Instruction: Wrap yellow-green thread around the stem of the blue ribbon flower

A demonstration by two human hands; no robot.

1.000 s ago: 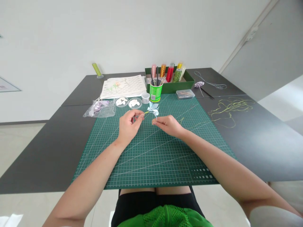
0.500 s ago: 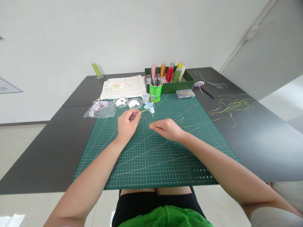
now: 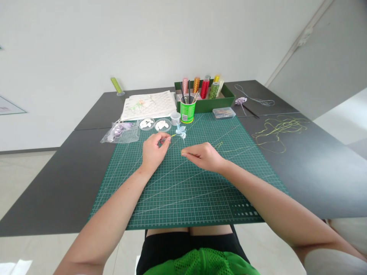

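Note:
A pale blue flower [image 3: 181,131] on a short yellow-green stem points right from my left hand [image 3: 155,149], whose thumb and fingers pinch the stem. Just below and right of the flower, my right hand [image 3: 203,156] is closed, fingertips pressed together. Thin thread seems to run near its fingertips, but it is too fine to make out there. Both hands are over the green cutting mat [image 3: 172,191]. Yellow-green thread [image 3: 279,130] lies loosely coiled on the dark table at the right, with a strand reaching toward my right hand.
Behind the hands stand a green can [image 3: 187,110] with sticks and a green box [image 3: 219,103] of thread spools. Two dishes of white pieces [image 3: 162,125], a plastic bag [image 3: 122,131] and paper sheets [image 3: 149,105] lie left. A clear case [image 3: 224,113] sits right of the can.
The blue flower has turned slightly on its stem. Both hands stay nearly in place, still closed; the view has shifted a little.

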